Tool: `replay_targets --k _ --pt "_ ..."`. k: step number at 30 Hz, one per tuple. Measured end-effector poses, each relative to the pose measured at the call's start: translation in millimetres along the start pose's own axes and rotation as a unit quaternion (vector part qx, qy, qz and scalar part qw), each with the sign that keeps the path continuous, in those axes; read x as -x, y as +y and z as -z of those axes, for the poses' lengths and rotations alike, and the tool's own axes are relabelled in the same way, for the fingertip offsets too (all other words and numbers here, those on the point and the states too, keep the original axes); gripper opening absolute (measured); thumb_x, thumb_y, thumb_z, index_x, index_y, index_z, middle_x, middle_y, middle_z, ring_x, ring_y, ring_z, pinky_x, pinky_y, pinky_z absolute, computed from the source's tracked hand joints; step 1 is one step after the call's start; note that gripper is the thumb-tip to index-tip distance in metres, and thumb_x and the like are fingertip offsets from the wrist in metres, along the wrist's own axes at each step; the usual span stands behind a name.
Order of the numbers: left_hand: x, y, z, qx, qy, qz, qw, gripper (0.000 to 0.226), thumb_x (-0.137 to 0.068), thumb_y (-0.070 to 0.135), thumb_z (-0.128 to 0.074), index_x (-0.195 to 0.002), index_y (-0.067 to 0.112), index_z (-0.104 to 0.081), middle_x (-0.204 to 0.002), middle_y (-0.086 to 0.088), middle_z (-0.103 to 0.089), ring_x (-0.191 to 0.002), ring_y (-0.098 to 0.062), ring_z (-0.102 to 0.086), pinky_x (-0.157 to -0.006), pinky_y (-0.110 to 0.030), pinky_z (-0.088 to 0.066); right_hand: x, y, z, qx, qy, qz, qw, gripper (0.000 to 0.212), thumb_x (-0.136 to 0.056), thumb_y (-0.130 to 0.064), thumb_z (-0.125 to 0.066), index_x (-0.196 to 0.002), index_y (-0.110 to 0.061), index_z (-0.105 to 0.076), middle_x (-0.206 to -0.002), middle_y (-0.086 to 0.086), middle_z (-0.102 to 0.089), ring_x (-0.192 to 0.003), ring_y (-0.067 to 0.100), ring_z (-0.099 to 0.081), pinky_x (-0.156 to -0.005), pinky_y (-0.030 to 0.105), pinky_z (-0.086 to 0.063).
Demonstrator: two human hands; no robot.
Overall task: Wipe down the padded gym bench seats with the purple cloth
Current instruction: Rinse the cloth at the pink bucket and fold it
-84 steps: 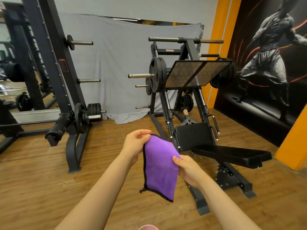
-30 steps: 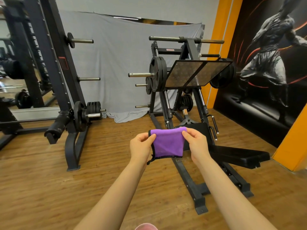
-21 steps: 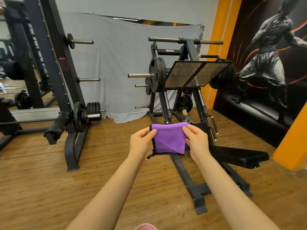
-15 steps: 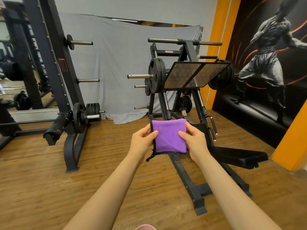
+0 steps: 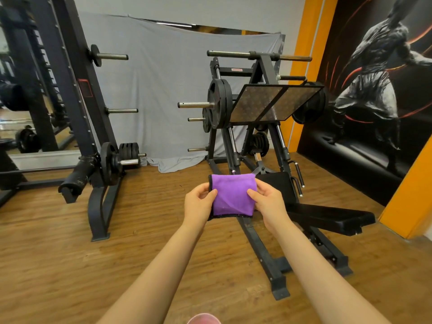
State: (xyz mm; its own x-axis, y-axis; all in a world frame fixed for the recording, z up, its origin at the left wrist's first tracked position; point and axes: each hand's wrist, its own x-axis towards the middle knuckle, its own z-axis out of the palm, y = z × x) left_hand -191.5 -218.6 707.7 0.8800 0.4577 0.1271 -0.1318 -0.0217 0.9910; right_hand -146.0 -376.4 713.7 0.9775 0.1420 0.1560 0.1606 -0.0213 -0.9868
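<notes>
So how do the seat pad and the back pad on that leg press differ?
The seat pad is long and lies nearly flat; the back pad is squarer and tilted up. The seat pad shows in full; the purple cloth and right hand partly hide the back pad. Both are black.

Open wood floor (image 5: 58, 253) lies left of the seat (image 5: 332, 216); the leg press frame (image 5: 264, 251) and footplate (image 5: 273, 104) crowd its near side.

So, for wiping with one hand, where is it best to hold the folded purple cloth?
Probably lay the right hand flat over the top of the purple cloth, from above, thumb round one side edge. It is folded into a flat pad, so a palm grip keeps the folds together.
</notes>
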Motion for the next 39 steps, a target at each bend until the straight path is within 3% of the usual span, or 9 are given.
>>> replay_targets --k 2,5,9,13,19,24,30,35,39 --pt "-0.5 -1.2 -1.5 -0.015 0.019 0.018 1.000 0.011 -0.090 0.011 -0.062 -0.097 0.017 -0.068 -0.107 -0.009 -0.068 -0.094 -0.019 -0.063 -0.085 -0.035 -0.054 0.4 2.2 -2.2 0.042 0.031 0.002 0.999 0.028 -0.090 -0.012 -0.060 -0.118 -0.011 -0.061 -0.110 0.003 -0.064 -0.102 0.018 -0.061 -0.081 0.029 -0.054" --pt "-0.2 2.6 -0.8 -0.035 0.050 0.008 0.998 0.016 -0.092 0.011 -0.060 -0.079 0.020 -0.063 -0.099 -0.002 -0.062 -0.088 -0.015 -0.058 -0.077 -0.028 -0.050 -1.8 0.5 -1.8 0.094 0.069 0.014 0.993 0.016 -0.089 -0.013 -0.061 -0.104 -0.008 -0.064 -0.100 0.003 -0.061 -0.093 0.015 -0.057 -0.070 0.017 -0.046" --pt "-2.8 6.2 2.1 -0.016 0.041 0.027 0.999 0.012 -0.092 0.011 -0.060 -0.099 0.014 -0.069 -0.109 -0.005 -0.066 -0.098 -0.017 -0.061 -0.079 -0.028 -0.054 -6.8 -2.1 1.4 0.095 0.059 -0.019 0.993 0.026 -0.090 -0.015 -0.060 -0.115 -0.006 -0.062 -0.104 0.001 -0.059 -0.098 0.014 -0.053 -0.077 0.021 -0.042" --pt "-2.4 10.7 5.8 0.041 0.022 0.044 0.998 0.020 -0.093 0.010 -0.059 -0.111 0.013 -0.068 -0.095 0.003 -0.068 -0.087 -0.008 -0.062 -0.057 -0.011 -0.047 -7.7 -2.0 2.8 0.027 0.042 -0.038 0.998 0.030 -0.089 -0.015 -0.061 -0.119 -0.013 -0.062 -0.112 0.002 -0.063 -0.106 0.017 -0.056 -0.076 0.021 -0.045" --pt "0.1 12.5 7.3 0.048 -0.031 0.017 0.998 0.036 -0.090 0.007 -0.062 -0.125 0.017 -0.062 -0.110 0.000 -0.068 -0.097 -0.013 -0.065 -0.064 -0.017 -0.053 -3.0 -3.5 1.0 -0.040 0.068 -0.021 0.997 0.030 -0.089 -0.013 -0.061 -0.119 -0.012 -0.062 -0.102 -0.001 -0.065 -0.100 0.017 -0.062 -0.079 0.027 -0.054" --pt "0.2 12.3 4.4 0.048 -0.041 0.015 0.998 0.034 -0.090 0.007 -0.063 -0.121 0.019 -0.063 -0.107 -0.001 -0.069 -0.094 -0.015 -0.067 -0.066 -0.022 -0.055 1.8 -4.9 0.3 -0.086 0.039 -0.014 0.995 0.024 -0.089 -0.010 -0.059 -0.112 -0.017 -0.064 -0.103 0.002 -0.066 -0.096 0.015 -0.063 -0.076 0.029 -0.056" --pt "-6.5 14.4 1.4 0.084 0.001 0.045 0.995 0.012 -0.088 0.009 -0.065 -0.089 0.021 -0.068 -0.088 0.000 -0.071 -0.086 -0.018 -0.064 -0.064 -0.026 -0.049 6.3 -2.7 5.3 -0.149 -0.038 -0.042 0.987 0.023 -0.091 -0.014 -0.055 -0.112 -0.014 -0.064 -0.107 0.006 -0.066 -0.100 0.018 -0.063 -0.077 0.028 -0.055" --pt "-10.3 27.9 -0.9 0.074 -0.025 0.029 0.996 0.019 -0.089 0.005 -0.062 -0.094 0.022 -0.068 -0.096 -0.003 -0.071 -0.089 -0.019 -0.066 -0.076 -0.032 -0.055 10.1 5.6 7.5 -0.186 -0.059 -0.066 0.978 0.019 -0.094 -0.019 -0.051 -0.104 -0.014 -0.066 -0.103 0.009 -0.066 -0.101 0.024 -0.062 -0.088 0.041 -0.051" --pt "-14.0 33.6 -2.4 0.041 -0.037 0.000 0.998 0.022 -0.089 0.004 -0.062 -0.107 0.014 -0.068 -0.101 -0.005 -0.071 -0.093 -0.019 -0.066 -0.073 -0.028 -0.052 10.0 6.7 7.2 -0.177 -0.042 -0.064 0.981 0.019 -0.091 -0.012 -0.055 -0.107 -0.014 -0.066 -0.108 0.010 -0.066 -0.105 0.024 -0.062 -0.082 0.033 -0.053"
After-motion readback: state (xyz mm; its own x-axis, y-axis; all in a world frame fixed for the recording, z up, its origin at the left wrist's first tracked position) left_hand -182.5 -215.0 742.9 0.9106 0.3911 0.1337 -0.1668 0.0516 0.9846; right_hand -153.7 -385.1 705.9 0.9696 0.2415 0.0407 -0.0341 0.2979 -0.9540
